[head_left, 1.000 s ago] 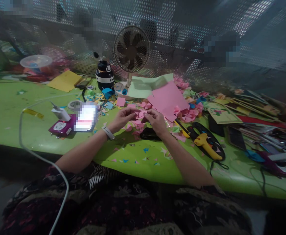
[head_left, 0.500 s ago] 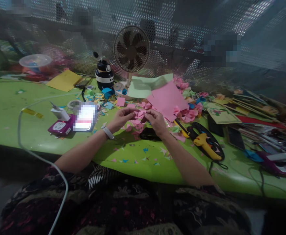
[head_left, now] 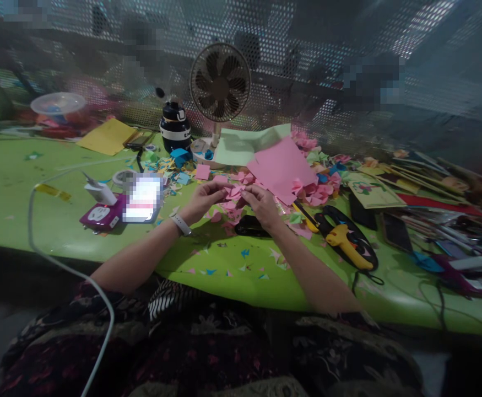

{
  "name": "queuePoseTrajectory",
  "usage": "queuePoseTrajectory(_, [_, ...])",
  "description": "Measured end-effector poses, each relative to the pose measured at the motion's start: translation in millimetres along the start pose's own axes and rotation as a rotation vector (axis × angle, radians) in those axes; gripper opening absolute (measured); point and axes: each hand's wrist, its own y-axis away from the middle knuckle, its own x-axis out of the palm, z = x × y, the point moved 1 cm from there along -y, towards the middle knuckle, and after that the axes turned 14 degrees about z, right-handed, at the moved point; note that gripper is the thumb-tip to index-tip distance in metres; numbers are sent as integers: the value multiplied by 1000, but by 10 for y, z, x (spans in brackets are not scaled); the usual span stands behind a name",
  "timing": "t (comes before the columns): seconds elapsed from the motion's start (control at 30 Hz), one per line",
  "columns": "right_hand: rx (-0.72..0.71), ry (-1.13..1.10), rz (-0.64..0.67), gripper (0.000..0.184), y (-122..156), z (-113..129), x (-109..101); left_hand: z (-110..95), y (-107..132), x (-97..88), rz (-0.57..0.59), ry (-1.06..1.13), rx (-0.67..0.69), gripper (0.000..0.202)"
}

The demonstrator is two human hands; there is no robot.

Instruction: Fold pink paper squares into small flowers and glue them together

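Note:
Between my two hands, above the middle of the green table (head_left: 207, 245), is a small pink paper flower (head_left: 235, 192). My left hand (head_left: 205, 199) pinches its left side with thumb and forefinger; a pale watch band circles that wrist. The fingers of my right hand (head_left: 262, 204) close on its right side. Beneath the hands lie pink paper pieces (head_left: 229, 212) and a black object (head_left: 252, 226), partly hidden by my right hand. A pink sheet (head_left: 282, 168) and a pale green sheet (head_left: 241, 148) rest just behind.
A fan (head_left: 220, 82) and black bottle (head_left: 175, 129) stand at the back. On the left are a purple power strip (head_left: 102, 218), a lit phone (head_left: 142, 198) and a white cable (head_left: 63, 261). A yellow glue gun (head_left: 350, 245) and sticks (head_left: 426, 182) lie to the right.
The view has shifted very slightly. Both hands stay on the pink paper flower, with only a tiny movement of the right fingers.

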Motion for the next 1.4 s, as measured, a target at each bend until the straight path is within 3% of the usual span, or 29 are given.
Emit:
queuePoseTrajectory(0.57, [20, -37, -4, 30, -21, -44, 0, -6, 3, -5, -21, 60, -38, 25])
queuePoseTrajectory(0.87, [71, 11, -46, 12, -31, -101, -10, -10, 15, 43, 10, -98, 34, 25])
queuePoseTrajectory(1.03, [66, 61, -52, 26, -27, -122, -9, -20, 21, 68, 29, -179, 43, 22])
queuePoseTrajectory(1.4, [40, 201, -44, 35, -5, -115, 16, 55, -7, 73, 25, -220, 64, 27])
